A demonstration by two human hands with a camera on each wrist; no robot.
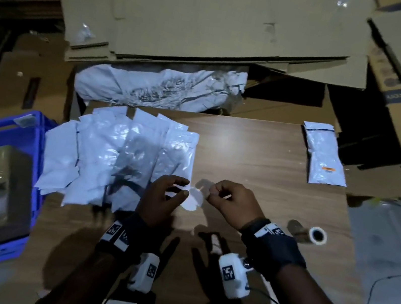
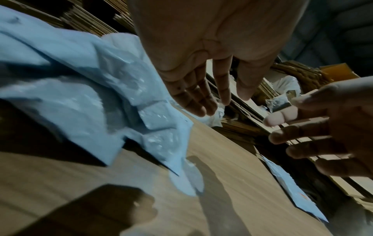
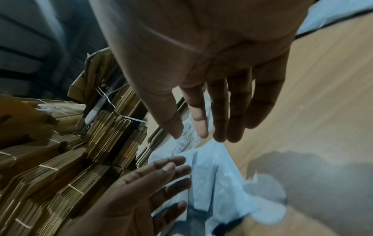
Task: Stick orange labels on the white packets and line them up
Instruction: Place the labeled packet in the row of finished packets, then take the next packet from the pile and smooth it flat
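Observation:
A loose pile of white packets covers the left half of the wooden table. One white packet with a small orange label lies alone at the far right edge. My left hand hovers at the pile's near right corner, its fingers loosely spread and holding nothing. My right hand hovers just beside it, thumb and forefinger apart and empty in the right wrist view. A small white scrap lies on the table under both hands. No loose orange label shows.
A white roll lies on its side at the table's right. A blue crate holding a cardboard box stands at the left. Flattened cardboard sheets and a crumpled white bag lie behind the table.

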